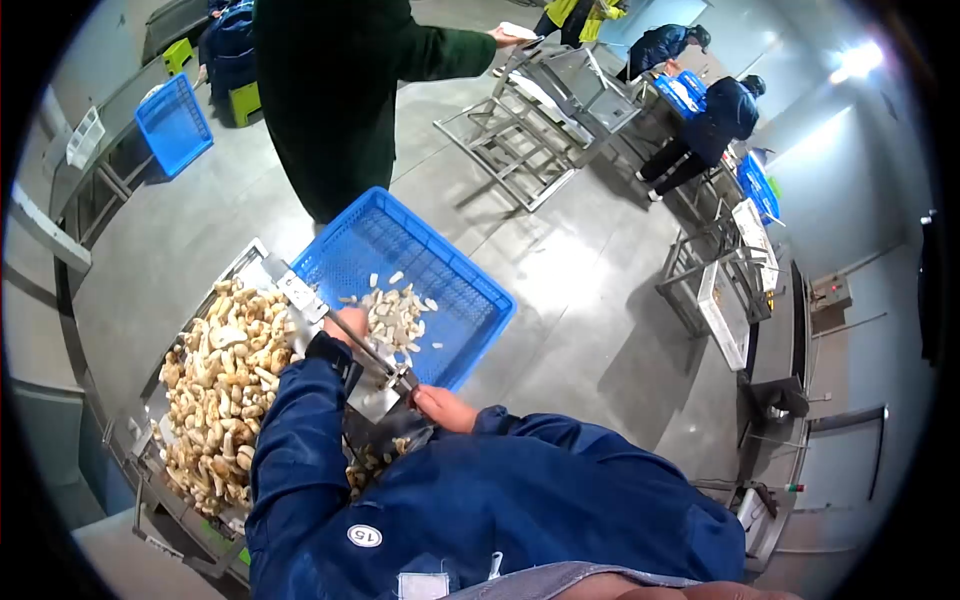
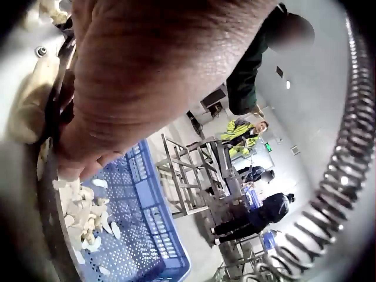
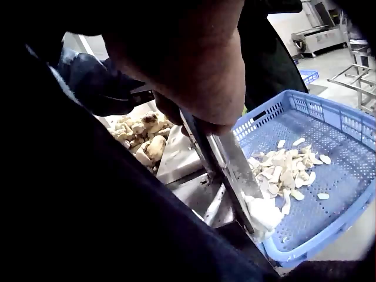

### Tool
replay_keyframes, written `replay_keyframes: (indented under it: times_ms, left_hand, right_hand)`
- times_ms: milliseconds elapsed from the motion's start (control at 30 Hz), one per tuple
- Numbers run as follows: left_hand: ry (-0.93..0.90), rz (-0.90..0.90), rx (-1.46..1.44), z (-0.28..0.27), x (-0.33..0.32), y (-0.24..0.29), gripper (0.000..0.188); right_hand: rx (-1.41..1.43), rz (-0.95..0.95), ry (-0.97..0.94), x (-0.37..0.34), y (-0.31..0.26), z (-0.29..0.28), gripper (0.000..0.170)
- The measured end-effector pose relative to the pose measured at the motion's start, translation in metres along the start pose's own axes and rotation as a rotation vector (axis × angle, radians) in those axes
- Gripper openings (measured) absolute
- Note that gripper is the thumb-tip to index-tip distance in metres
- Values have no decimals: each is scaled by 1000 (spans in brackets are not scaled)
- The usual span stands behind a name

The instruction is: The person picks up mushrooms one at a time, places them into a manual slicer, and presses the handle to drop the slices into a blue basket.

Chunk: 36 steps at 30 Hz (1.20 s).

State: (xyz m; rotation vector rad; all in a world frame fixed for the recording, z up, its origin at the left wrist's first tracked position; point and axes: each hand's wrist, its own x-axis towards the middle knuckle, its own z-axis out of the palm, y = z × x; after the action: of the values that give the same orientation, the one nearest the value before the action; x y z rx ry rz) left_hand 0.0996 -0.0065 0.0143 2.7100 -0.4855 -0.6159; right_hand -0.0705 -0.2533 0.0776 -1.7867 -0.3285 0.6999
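Observation:
My right hand (image 1: 445,408) grips the handle end of a long metal cutter blade (image 3: 205,155); in the right wrist view its fingers curl over the bar. My left hand (image 1: 347,325) is beside the same blade, farther along it, its fingers pointing down over pale slices (image 1: 395,315) in a blue perforated crate (image 1: 460,265). In the left wrist view, the left fingertips (image 2: 70,170) are close over the slices and partly hidden behind the blade; I cannot tell what they hold. A whole mushroom (image 2: 36,103) lies across the blade from them.
A large heap of whole mushrooms (image 1: 220,390) covers the table at my left. A person in a dark green coat (image 1: 330,110) stands just beyond the crate. Metal frames (image 1: 530,130), another blue crate (image 1: 173,125) and several workers are farther off. A coiled spring (image 2: 346,147) borders the left wrist view.

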Motion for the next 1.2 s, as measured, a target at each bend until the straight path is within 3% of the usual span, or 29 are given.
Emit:
replay_keyframes:
  times_ms: [133,167,200,267,300,367,400,433,533,567,667,733,867,1133,1167,1200]
  left_hand:
    - [358,77,-304,-17,-27,22,18]
    - [563,99,-355,-15,-41,27,20]
    - [766,113,-400,-15,-56,33,21]
    - [871,-132,-518,-4,-76,26,22]
    - [862,-258,-506,-5,-93,25,22]
    - [869,-481,-621,6,-111,10,23]
    - [902,-558,-751,20,-113,-3,24]
    - [881,-576,-738,31,-115,-9,25]
    - [841,-672,-776,33,-109,-1,22]
    - [814,-667,-697,32,-107,3,24]
    - [748,-684,-890,34,-87,7,27]
    - [821,-615,-1148,34,-78,12,21]
    - [782,-560,-1226,40,-79,13,18]
    - [727,-448,-1494,65,-72,6,8]
    - [752,-465,-627,62,-75,0,7]
    - [717,-492,-834,53,-78,3,6]
  right_hand:
    - [-40,-21,16,1,2,0,31]
    - [-31,-83,7,-1,2,-1,30]
    - [-85,-15,43,-2,3,1,28]
    - [-175,-101,40,1,19,0,28]
    - [-566,-241,-27,3,23,-2,27]
    - [-66,25,16,-1,-2,-6,24]
    - [-137,-215,23,2,-12,-7,30]
    - [47,100,10,-2,-20,-5,35]
    - [16,97,-41,-1,-26,-12,32]
    - [36,110,-42,-3,-25,-13,32]
    - [75,129,-23,-3,-31,-9,31]
    - [82,114,-6,-3,-36,-7,32]
    - [32,153,4,-4,-35,-8,34]
    - [240,278,33,1,-89,-12,32]
    - [273,258,71,2,-98,-10,30]
    - [283,231,75,4,-112,-10,30]
